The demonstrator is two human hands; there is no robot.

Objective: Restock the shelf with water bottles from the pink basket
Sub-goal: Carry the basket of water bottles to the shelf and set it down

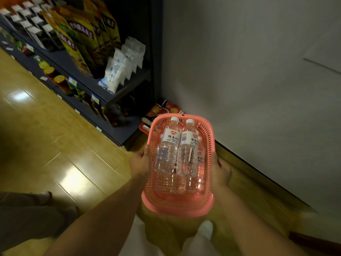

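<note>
**Basket held in both hands, shelf at upper left**

From my feed, biggest first:

- Grey wall (249,71) fills the right half of the frame; wooden floor (46,145) runs across lower left.
- Dark shelf (92,85) slants through the upper left. It carries green-yellow snack bags (81,39), white pouches (118,71) and jars with yellow lids (59,79) on a lower tier.
- Pink basket (177,204) sits centre-bottom, off the floor, between the two hands. It is just right of the shelf's near end.
- Water bottles (168,145) lie inside the basket, caps pointing to frame top. Two on top side by side, more underneath; can't tell the count.
- Left hand (140,163): grip grasping the basket's left rim, thumb over the edge.
- Right hand (220,172): grip grasping the right rim, fingers wrapped under the side.
- Red-orange packets (162,109) on the floor just beyond the basket's far end.
- White shoe (205,229) at bottom centre, below the basket.
</note>
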